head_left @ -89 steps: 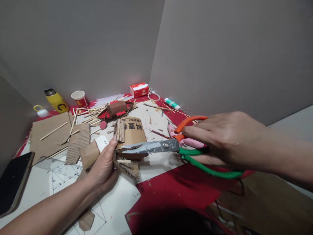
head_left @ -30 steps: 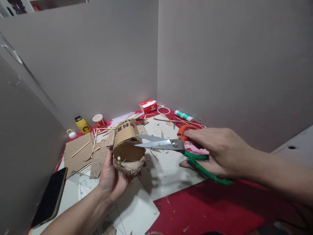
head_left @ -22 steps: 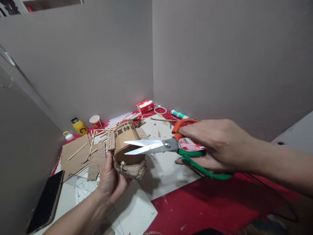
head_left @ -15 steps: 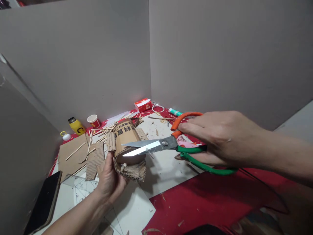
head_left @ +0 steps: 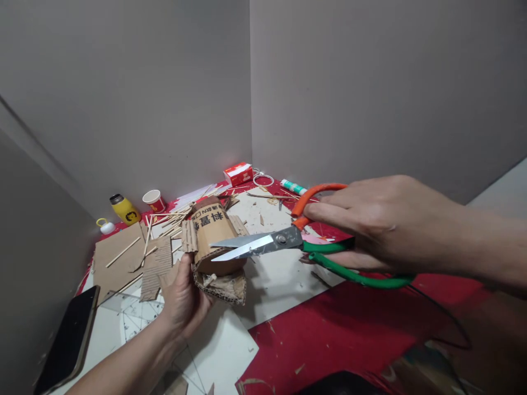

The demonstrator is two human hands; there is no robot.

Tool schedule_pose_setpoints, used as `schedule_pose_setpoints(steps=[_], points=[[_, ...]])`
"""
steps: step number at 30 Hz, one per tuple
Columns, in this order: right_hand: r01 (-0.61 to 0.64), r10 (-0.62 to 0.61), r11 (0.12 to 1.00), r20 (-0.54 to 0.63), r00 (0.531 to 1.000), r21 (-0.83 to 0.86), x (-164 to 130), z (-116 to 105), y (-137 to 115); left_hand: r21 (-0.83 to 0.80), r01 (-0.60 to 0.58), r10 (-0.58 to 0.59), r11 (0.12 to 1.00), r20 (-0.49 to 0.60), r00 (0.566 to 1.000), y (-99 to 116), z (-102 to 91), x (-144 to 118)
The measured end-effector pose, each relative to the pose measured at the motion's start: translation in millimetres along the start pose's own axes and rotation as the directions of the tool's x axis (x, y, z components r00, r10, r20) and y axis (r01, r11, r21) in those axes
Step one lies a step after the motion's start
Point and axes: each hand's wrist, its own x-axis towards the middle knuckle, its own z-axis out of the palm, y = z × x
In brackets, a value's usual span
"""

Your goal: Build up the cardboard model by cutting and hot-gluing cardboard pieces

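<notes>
Left of centre, a rolled cardboard piece (head_left: 214, 247) is gripped from below by the left hand (head_left: 183, 299), fingers curled around it. Rightward, scissors (head_left: 288, 244) are clasped by the right hand (head_left: 382, 225), blades slightly parted against the cardboard's front.

Scissors (head_left: 263, 246): silver blades, one handle loop orange, other green. Cardboard piece (head_left: 214, 241): brown, black printed characters, corrugated ribbing along edges. Desk (head_left: 349, 334): red cover, white sheets with thin pencilled line diagrams. Bottle (head_left: 124, 209): yellow, black mark, dark cap. Paper cup (head_left: 153, 199): white and red. Small box (head_left: 237, 173): red and white. Phone (head_left: 68, 343): black. Glue tube (head_left: 293, 186): white and green.
</notes>
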Motion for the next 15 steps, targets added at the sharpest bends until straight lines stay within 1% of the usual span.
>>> schedule_pose_setpoints(steps=[8,12,14,15], points=[[0.013,-0.012,0.990,-0.005,1.000,0.142,0.4,0.6,2.9,-0.004,0.034,-0.034,0.999,0.028,0.999,-4.1,-1.6,0.9],[0.043,-0.032,0.972,-0.048,0.998,0.229,-1.1,4.2,5.5,0.002,0.065,-0.065,0.998,0.102,0.993,-9.9,-3.2,0.9],[0.020,0.000,0.955,-0.067,0.998,0.296,-8.3,12.0,3.9,-0.001,0.081,-0.081,0.997,0.138,0.987,-13.5,-4.3,0.6],[-0.045,0.079,0.937,-0.085,0.993,0.346,-13.9,17.9,2.5,-0.004,0.097,-0.095,0.995,0.146,0.985,-15.1,-4.4,0.5]])
